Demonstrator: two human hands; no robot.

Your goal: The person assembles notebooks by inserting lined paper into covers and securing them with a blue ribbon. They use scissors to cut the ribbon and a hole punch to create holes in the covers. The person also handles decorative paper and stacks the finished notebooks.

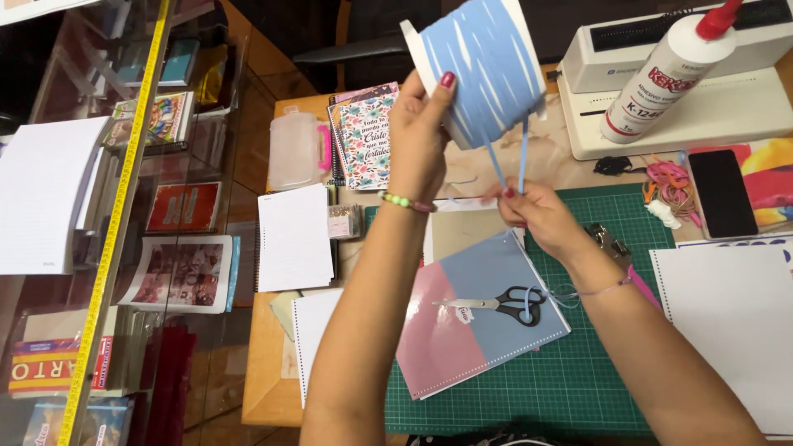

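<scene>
My left hand (423, 136) holds up a large white spool wound with light blue ribbon (481, 66) above the table. Two strands of the ribbon (510, 161) hang down from the spool to my right hand (537, 216), which pinches them between its fingers. More of the thin ribbon loops past my right wrist. Under the hands lies a pink and blue notebook cover (471, 318) on a green cutting mat (595, 363). Black-handled scissors (502, 304) rest on that cover.
A white glue bottle with a red cap (669, 70) leans on a white binding machine (710, 91) at the back right. A black phone (721, 192), a floral notebook (369, 136), white punched sheets (294, 238) and a glass display case with a yellow tape measure (116, 206) surround the mat.
</scene>
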